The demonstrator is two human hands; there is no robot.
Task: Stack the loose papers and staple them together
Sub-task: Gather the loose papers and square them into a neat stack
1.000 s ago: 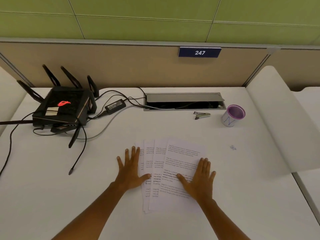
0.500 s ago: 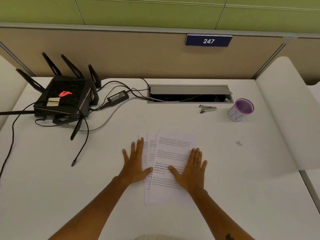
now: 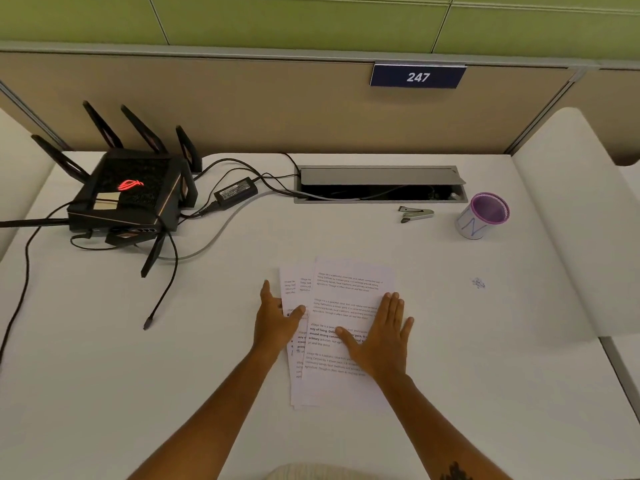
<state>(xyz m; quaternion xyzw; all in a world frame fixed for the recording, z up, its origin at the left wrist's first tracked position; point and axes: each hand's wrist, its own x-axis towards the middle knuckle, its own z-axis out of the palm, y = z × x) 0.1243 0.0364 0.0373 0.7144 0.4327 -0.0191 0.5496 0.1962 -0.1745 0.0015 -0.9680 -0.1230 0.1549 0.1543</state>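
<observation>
Several printed white papers [image 3: 348, 289] lie overlapped on the white desk [image 3: 485, 358], their left edges still fanned out a little. My left hand [image 3: 275, 318] stands against the left side of the papers, its thumb lying on the sheets. My right hand [image 3: 382, 337] lies flat on the top sheet near its right side, fingers straight and spread. A small grey stapler [image 3: 415, 214] rests on the desk beyond the papers, to the right, untouched by either hand.
A black router [image 3: 128, 192] with antennas, a power adapter [image 3: 236, 191] and loose cables fill the back left. An open cable tray [image 3: 379, 188] is set into the desk at the back. A purple-rimmed cup [image 3: 482, 216] stands back right. A small scrap [image 3: 478, 283] lies right.
The fanned sheets have been pushed together into a narrower pile. My left hand has turned from flat on the desk onto its edge against the sheets. My right hand slid left with the top sheet.
</observation>
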